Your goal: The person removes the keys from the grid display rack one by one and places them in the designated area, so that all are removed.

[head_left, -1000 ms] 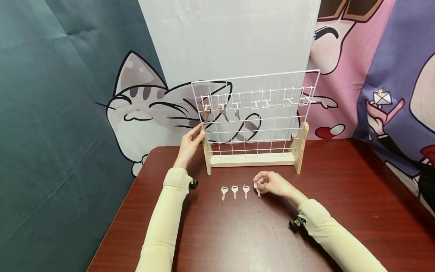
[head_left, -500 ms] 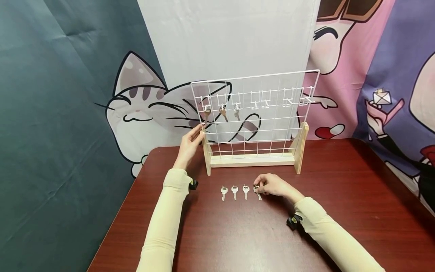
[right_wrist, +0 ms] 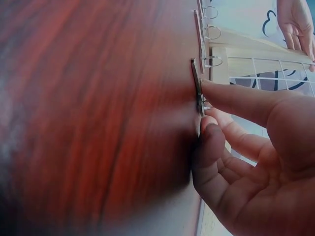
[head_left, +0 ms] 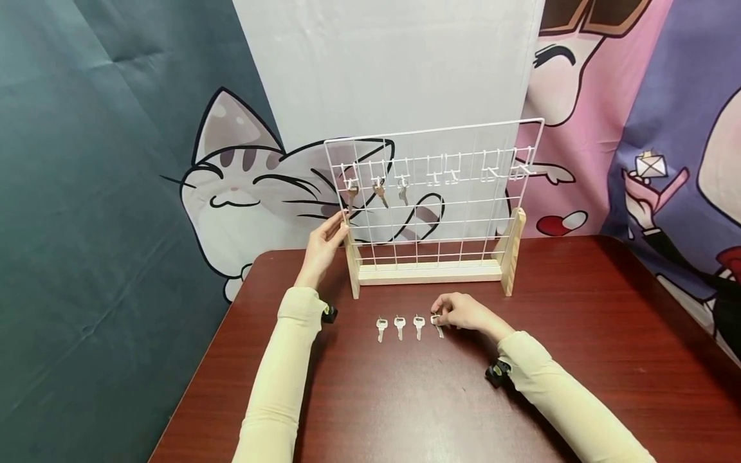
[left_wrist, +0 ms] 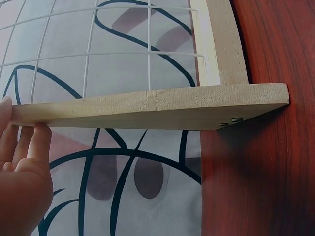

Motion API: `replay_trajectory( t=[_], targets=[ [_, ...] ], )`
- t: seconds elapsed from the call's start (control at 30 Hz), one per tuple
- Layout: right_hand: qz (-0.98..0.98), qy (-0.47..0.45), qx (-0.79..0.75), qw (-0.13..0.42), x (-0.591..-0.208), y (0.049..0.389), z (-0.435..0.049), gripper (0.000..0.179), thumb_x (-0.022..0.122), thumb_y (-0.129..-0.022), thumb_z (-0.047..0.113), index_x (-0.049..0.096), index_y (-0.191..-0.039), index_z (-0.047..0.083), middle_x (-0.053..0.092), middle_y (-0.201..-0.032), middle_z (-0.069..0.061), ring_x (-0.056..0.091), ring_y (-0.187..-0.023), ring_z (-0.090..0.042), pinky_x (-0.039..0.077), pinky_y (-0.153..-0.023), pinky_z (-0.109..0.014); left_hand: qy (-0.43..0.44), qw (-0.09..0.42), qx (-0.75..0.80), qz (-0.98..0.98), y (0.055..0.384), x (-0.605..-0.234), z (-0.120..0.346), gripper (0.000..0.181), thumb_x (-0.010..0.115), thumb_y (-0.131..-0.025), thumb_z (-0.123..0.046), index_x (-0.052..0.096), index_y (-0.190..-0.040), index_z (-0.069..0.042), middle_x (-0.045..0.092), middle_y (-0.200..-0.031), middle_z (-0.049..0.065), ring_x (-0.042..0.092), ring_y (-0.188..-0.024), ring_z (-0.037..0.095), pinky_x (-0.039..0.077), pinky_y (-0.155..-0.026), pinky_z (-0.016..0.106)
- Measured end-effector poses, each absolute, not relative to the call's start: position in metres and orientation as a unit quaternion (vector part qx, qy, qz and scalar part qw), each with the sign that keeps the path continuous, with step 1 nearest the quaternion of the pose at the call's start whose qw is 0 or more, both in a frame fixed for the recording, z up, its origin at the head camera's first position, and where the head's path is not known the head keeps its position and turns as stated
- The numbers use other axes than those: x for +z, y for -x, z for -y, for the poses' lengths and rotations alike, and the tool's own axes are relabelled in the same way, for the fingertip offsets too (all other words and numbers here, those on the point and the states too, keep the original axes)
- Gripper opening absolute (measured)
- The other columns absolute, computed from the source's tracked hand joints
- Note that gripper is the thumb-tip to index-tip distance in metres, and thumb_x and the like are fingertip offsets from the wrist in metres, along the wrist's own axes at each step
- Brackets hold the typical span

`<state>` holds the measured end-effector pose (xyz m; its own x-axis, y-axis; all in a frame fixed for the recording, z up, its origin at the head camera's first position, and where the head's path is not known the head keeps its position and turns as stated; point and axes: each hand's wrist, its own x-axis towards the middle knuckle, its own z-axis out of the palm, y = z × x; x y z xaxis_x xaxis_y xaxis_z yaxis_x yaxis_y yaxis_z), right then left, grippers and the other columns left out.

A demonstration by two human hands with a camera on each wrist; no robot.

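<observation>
With its thumb and fingers my left hand (head_left: 321, 251) grips the left wooden upright (left_wrist: 157, 110) of a white wire grid rack (head_left: 438, 239). My right hand (head_left: 466, 314) is low over the table and pinches a silver key (head_left: 440, 332) at its head; the fingers cover part of it. To its left lie three more silver keys in a row, the nearest key (head_left: 419, 326), a middle key (head_left: 400, 327) and a far-left key (head_left: 381, 329), each with a small ring. Three keys hang on the rack's left hooks, among them a brownish key (head_left: 380, 194).
Several white hooks (head_left: 491, 173) on the rack's right part hold no keys. The rack's wooden base (head_left: 429, 276) stands on the reddish-brown table (head_left: 393, 399), near its back edge. Printed cartoon cloth (head_left: 231, 186) hangs behind.
My right wrist has shifted slightly left, and the pinched key's angle has changed a little. My left hand stays on the rack's upright.
</observation>
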<state>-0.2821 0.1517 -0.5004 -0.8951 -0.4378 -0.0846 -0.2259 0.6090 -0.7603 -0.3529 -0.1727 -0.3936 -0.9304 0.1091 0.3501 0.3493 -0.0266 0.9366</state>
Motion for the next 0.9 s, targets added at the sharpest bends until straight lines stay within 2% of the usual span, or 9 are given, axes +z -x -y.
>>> replay_trajectory(
  t=[0.23, 0.5, 0.77, 0.9],
  targets=[
    [-0.886, 0.178, -0.404, 0.14, -0.498, 0.285, -0.152, 0.019, 0.079, -0.087, 0.012, 0.068, -0.101, 0.005, 0.057, -0.068, 0.003, 0.052, -0.053, -0.011, 0.048, -0.048, -0.026, 0.165, 0.098, -0.696, 0.692, 0.369, -0.41, 0.176, 0.048, 0.06, -0.101, -0.004, 0.048, -0.147, 0.003, 0.052, -0.146, 0.021, 0.045, -0.14, 0.027, 0.039, -0.113, 0.03],
    [-0.894, 0.167, -0.393, 0.134, -0.5, 0.283, -0.15, 0.019, 0.08, -0.086, 0.013, 0.068, -0.098, 0.005, 0.057, -0.069, 0.003, 0.054, -0.052, -0.009, 0.048, -0.049, -0.025, 0.176, 0.115, -0.69, 0.693, 0.366, -0.411, 0.175, 0.047, 0.061, -0.1, -0.002, 0.05, -0.145, 0.005, 0.055, -0.142, 0.025, 0.05, -0.136, 0.028, 0.043, -0.11, 0.029],
    [-0.899, 0.158, -0.387, 0.127, -0.499, 0.28, -0.147, 0.018, 0.08, -0.085, 0.012, 0.066, -0.095, 0.005, 0.055, -0.068, 0.003, 0.053, -0.052, -0.009, 0.046, -0.049, -0.024, 0.173, 0.095, -0.689, 0.697, 0.354, -0.396, 0.173, 0.048, 0.059, -0.1, 0.002, 0.046, -0.145, 0.009, 0.051, -0.143, 0.028, 0.046, -0.138, 0.035, 0.042, -0.111, 0.031],
    [-0.897, 0.151, -0.394, 0.134, -0.499, 0.279, -0.146, 0.019, 0.08, -0.085, 0.011, 0.066, -0.095, 0.003, 0.056, -0.068, 0.002, 0.054, -0.053, -0.01, 0.047, -0.05, -0.024, 0.172, 0.092, -0.689, 0.698, 0.359, -0.402, 0.176, 0.048, 0.06, -0.1, 0.0, 0.046, -0.146, 0.007, 0.051, -0.143, 0.026, 0.046, -0.138, 0.033, 0.041, -0.112, 0.03]
  ],
)
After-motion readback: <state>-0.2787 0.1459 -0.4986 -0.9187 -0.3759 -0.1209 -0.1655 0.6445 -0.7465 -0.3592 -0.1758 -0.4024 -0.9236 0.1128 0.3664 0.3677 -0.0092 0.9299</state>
